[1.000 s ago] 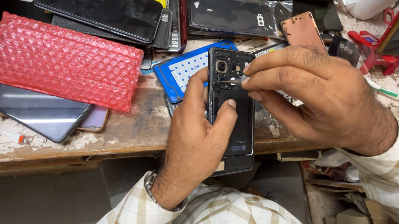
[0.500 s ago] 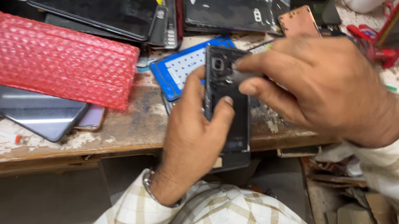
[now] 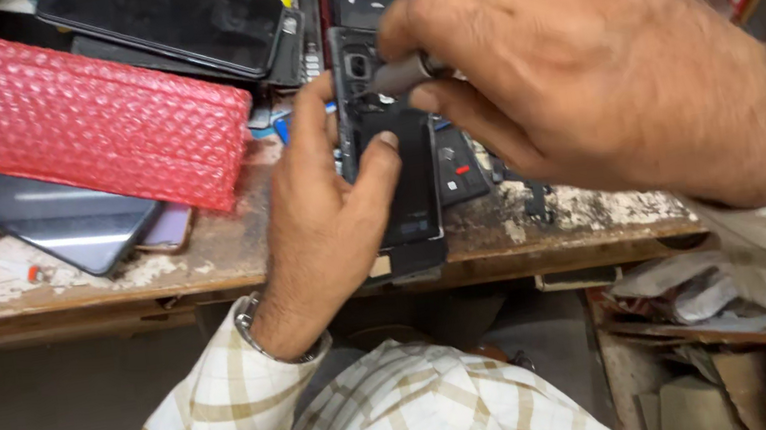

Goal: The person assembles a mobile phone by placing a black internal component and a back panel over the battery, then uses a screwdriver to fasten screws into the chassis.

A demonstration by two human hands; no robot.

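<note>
In the head view, both hands and the opened phone [image 3: 390, 158] now fill more of the picture than half a second ago. The left hand [image 3: 324, 224] clasps the phone above the counter [image 3: 206, 251]. The right hand [image 3: 585, 74] pinches a grey tool [image 3: 402, 73] at the camera end. The tool tip is hidden, and the right hand covers the parts behind it.

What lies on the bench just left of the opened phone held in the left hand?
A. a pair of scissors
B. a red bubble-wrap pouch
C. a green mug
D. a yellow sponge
B: a red bubble-wrap pouch rests over dark phones on the worn bench, left of the left hand and its opened phone.
</note>
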